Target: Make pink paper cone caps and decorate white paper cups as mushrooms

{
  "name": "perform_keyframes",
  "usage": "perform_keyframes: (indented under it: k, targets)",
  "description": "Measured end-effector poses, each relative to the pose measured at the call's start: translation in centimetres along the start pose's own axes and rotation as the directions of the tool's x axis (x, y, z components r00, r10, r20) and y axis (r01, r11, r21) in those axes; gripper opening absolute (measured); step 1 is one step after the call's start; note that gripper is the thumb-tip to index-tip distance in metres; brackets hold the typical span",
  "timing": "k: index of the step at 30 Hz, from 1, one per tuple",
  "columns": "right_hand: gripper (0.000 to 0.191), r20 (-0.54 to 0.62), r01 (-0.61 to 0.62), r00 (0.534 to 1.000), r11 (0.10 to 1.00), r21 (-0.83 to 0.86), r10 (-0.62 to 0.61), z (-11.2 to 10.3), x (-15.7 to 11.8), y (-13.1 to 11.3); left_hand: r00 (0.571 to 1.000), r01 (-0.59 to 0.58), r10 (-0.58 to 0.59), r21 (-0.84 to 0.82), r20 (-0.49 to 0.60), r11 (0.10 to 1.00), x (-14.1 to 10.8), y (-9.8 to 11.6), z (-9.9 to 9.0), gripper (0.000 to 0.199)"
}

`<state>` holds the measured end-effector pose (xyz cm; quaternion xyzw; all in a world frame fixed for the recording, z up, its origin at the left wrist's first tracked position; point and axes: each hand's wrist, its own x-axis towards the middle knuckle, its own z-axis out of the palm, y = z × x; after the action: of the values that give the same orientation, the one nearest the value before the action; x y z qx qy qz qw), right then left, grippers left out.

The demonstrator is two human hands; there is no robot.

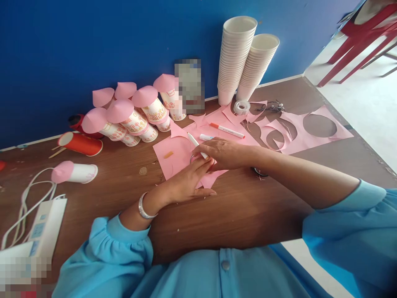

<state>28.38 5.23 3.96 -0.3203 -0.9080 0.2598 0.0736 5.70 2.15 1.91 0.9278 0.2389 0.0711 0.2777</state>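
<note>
My right hand [221, 153] grips a white marker [192, 140] that slants down between its fingers; the lower end is hidden by my hands. Flat and with its thumb apart, my left hand [189, 179] lies over the near part of the pink paper [164, 155], its fingertips close to the marker's lower end. A thin dark curved edge shows beside the left fingers; I cannot tell what it belongs to. A white marker with orange ends [228, 130] rests on the paper just beyond my right hand, near another partly covered white marker [206, 137].
Behind stand paper cups with pink cone tops [145, 97] and tall stacks of white cups [237, 54]. Clear tape [242, 107] and pink cut-outs [310, 124] lie right. A red cup [81, 143], a cone-topped cup [74, 172] and a power strip [49, 223] are left.
</note>
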Motion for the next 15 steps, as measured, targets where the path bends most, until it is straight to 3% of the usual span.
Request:
perform_keyframes:
  k: [2, 4, 7, 10, 12, 15]
  targets:
    - [0.045, -0.021, -0.013, 1.0, 1.0, 0.008, 0.013, 0.1, -0.1, 0.0, 0.997, -0.067, 0.067, 0.008, -0.048, 0.998, -0.7, -0.1, -1.6, 0.058]
    - [0.048, -0.03, -0.029, 0.999, 1.0, -0.007, 0.028, 0.3, -0.1, 0.2, 0.975, -0.031, 0.05, 0.089, -0.218, 0.996, -1.2, -0.3, -3.1, 0.029]
    - [0.057, -0.025, -0.048, 0.999, 0.998, -0.047, 0.047, 0.7, 0.0, 0.3, 0.891, 0.025, 0.097, 0.26, -0.444, 0.965, -1.0, -0.6, -4.1, 0.022]
    - [0.063, -0.013, -0.064, 0.998, 0.995, -0.08, 0.063, 0.7, 0.2, 0.3, 0.893, -0.011, 0.188, 0.397, -0.409, 0.918, 0.2, -1.0, -3.6, 0.02]
    - [0.062, 0.003, -0.066, 0.998, 0.994, -0.084, 0.066, 0.6, 0.3, 0.2, 0.91, -0.002, 0.171, 0.406, -0.379, 0.914, 1.3, -1.2, -2.9, 0.019]
    - [0.053, 0.015, -0.071, 0.997, 0.994, -0.079, 0.072, 0.6, 0.4, 0.2, 0.905, 0.089, 0.073, 0.354, -0.419, 0.931, 2.3, -1.6, -1.9, 0.013]
